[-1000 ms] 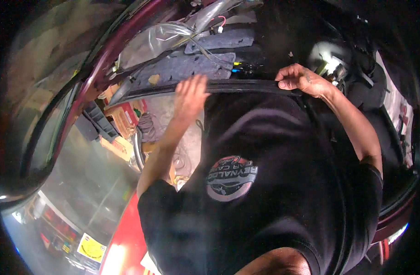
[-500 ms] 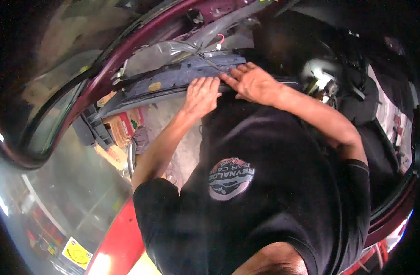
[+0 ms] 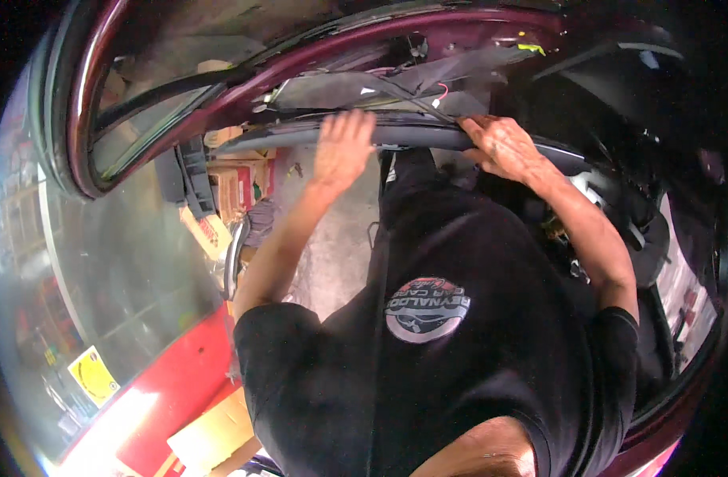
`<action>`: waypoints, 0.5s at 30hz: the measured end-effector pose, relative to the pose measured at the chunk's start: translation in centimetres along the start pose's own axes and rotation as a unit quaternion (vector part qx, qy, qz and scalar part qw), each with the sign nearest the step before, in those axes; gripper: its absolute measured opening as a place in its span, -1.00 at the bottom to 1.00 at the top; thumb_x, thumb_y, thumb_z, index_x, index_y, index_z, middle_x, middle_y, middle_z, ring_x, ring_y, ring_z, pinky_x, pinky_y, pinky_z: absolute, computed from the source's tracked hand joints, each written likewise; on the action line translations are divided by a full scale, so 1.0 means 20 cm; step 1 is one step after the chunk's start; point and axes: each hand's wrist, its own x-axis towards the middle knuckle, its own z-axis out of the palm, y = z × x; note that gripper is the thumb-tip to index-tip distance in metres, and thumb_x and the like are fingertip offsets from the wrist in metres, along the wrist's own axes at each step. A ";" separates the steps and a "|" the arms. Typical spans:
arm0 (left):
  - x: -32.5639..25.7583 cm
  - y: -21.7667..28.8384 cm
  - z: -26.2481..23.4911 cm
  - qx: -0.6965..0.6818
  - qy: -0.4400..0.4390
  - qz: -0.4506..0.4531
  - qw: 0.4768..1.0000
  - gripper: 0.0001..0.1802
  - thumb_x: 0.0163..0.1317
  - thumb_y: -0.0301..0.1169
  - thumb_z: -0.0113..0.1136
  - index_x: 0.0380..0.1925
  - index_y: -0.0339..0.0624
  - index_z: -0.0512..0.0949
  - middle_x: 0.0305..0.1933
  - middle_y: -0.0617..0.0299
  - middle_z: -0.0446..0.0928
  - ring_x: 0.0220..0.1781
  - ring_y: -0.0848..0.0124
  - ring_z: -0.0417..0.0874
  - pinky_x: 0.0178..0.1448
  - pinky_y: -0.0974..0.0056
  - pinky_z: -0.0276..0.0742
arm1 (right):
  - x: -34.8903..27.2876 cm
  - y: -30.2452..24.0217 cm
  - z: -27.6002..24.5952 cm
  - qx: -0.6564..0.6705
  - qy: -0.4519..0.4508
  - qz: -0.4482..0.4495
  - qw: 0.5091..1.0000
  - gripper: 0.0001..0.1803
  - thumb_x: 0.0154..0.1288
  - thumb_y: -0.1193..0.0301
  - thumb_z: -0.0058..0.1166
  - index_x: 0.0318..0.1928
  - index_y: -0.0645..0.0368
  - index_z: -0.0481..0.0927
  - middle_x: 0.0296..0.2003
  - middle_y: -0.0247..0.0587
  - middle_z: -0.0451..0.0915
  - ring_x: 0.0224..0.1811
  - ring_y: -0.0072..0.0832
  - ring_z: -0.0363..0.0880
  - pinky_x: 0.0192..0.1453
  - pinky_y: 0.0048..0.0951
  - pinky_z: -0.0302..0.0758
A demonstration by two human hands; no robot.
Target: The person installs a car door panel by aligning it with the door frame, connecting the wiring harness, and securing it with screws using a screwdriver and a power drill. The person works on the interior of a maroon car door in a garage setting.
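A long dark door trim panel [image 3: 276,137] lies across the view along the inside of a maroon car door [image 3: 324,38]. My left hand [image 3: 344,155] rests over the panel with its fingers stretched out and slightly blurred. Further right, my right hand [image 3: 503,147] is closed round the panel's edge, fingers curled over the top and thumb below. A dark strip or cable [image 3: 416,102] runs down to the fingertips of that hand. Behind the panel, a thin red wire [image 3: 442,90] with a white connector shows against clear plastic sheeting.
At the left is the window glass [image 3: 153,262] with a yellow sticker [image 3: 94,376]. Cardboard boxes [image 3: 235,187] stand on the grey floor [image 3: 340,254] beyond the door. A dark car interior with a seat [image 3: 646,254] is on the right.
The panel has tilted so its blue-grey inner face no longer shows. My hands have moved apart, the right one further right. The view has shifted, too.
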 end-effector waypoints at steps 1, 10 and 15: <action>-0.02 -0.07 0.00 -0.009 -0.010 -0.010 1.000 -0.31 0.05 -0.16 0.41 0.15 -0.23 0.43 0.12 0.03 0.50 0.18 0.09 0.48 0.31 -0.03 0.33 | 0.01 0.01 -0.01 0.002 -0.012 0.006 1.000 -0.42 0.06 0.37 0.34 0.08 0.35 0.46 -0.18 0.06 0.61 -0.08 -0.03 0.62 -0.06 -0.10 0.55; -0.08 -0.12 -0.02 -0.086 -0.073 -0.027 0.993 -0.40 -0.02 -0.17 0.45 -0.04 -0.27 0.50 -0.01 0.04 0.54 0.06 0.11 0.52 0.13 0.04 0.37 | -0.01 0.10 0.01 -0.011 -0.050 0.012 0.999 -0.35 0.07 0.34 0.34 0.17 0.32 0.45 -0.19 0.09 0.62 -0.09 -0.01 0.62 -0.07 -0.06 0.55; -0.20 -0.15 0.01 -0.025 0.039 -0.060 0.997 -0.41 0.02 -0.19 0.42 0.01 -0.26 0.48 -0.04 0.00 0.53 0.06 0.05 0.51 0.15 0.05 0.38 | 0.02 0.10 -0.07 -0.013 -0.062 0.004 0.998 -0.32 0.06 0.34 0.35 0.20 0.31 0.44 -0.16 0.14 0.62 -0.13 0.02 0.63 -0.07 -0.08 0.56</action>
